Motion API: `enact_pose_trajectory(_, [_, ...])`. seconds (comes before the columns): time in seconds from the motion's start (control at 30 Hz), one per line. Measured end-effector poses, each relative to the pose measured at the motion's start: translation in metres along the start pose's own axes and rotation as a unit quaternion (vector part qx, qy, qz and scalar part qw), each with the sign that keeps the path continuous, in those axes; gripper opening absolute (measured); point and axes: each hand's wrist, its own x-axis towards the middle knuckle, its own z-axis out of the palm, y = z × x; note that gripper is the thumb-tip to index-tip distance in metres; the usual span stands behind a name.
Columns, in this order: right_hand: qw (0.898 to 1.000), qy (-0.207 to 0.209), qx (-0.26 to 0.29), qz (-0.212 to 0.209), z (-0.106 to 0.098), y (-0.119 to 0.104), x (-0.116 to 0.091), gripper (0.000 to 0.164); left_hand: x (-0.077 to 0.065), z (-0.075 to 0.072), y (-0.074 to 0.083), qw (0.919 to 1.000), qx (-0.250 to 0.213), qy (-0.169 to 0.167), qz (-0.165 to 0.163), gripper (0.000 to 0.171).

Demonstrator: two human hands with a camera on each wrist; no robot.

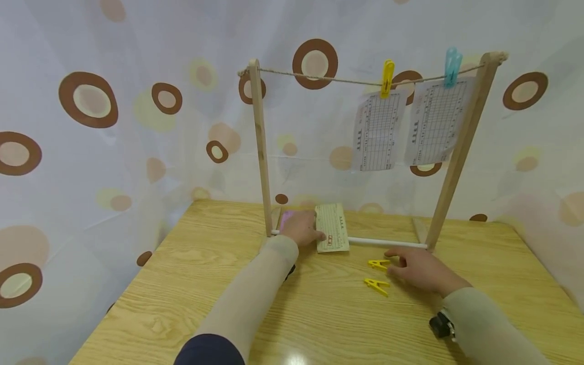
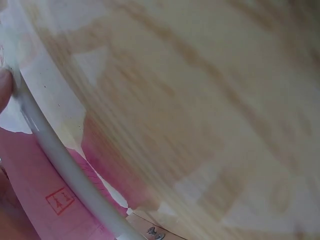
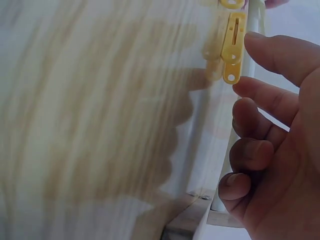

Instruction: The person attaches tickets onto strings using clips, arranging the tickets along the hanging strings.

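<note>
My left hand (image 1: 301,228) lies over the base of a wooden frame, its thumb overlapping the left edge of a pale yellow printed slip (image 1: 333,228) with a red stamp. Whether it pinches the slip I cannot tell. A pink slip (image 2: 55,195) shows beside the white rod (image 2: 75,175) in the left wrist view, partly hidden by my hand in the head view. My right hand (image 1: 420,268) is at a yellow clothespin (image 1: 378,264), thumb and index finger apart about its end. Nearer to me lies another yellow clothespin (image 1: 376,286).
A cord (image 1: 319,77) runs between the frame's two wooden posts (image 1: 261,152). From it hang two printed sheets (image 1: 377,132), one under a yellow clothespin (image 1: 387,78), the other under a blue clothespin (image 1: 451,68). A spotted curtain (image 1: 150,50) stands behind the wooden table (image 1: 182,294).
</note>
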Motion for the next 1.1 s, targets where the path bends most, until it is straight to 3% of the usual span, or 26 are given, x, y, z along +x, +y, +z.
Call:
enact_pose_trajectory(0.23, [1.0,-0.006,-0.024,-0.017,-0.0006,-0.0018,0.0017,0.038,-0.0002,-0.0043,0.0006,0.9995,0.019,0.015,-0.02,0.058])
enact_pose_trajectory(0.4, [0.998,-0.007,-0.054,-0.02,-0.0001,0.0001,0.0048,0.038,0.002,-0.0049,0.0007,0.9984,-0.053,0.003,-0.021,0.032])
enact_pose_trajectory(0.5, [0.998,-0.013,-0.065,-0.016,0.0001,-0.0001,0.0063,0.038,0.0013,-0.0056,0.0019,0.9963,-0.084,-0.008,-0.018,0.025])
enact_pose_trajectory(0.73, [0.996,-0.013,-0.086,-0.009,0.0008,-0.0031,0.0064,0.037,-0.0026,-0.0047,0.0017,0.9931,-0.116,-0.015,-0.004,0.044])
enact_pose_trajectory(0.93, [0.996,-0.007,-0.086,-0.002,0.0016,-0.0038,0.0035,0.035,-0.0034,-0.0016,-0.004,0.9921,-0.125,-0.01,0.013,0.037])
enact_pose_trajectory(1.1, [0.997,0.0,-0.073,-0.002,0.0018,-0.0024,0.0015,0.033,-0.0075,-0.0064,-0.0046,0.989,-0.146,-0.017,0.019,0.043])
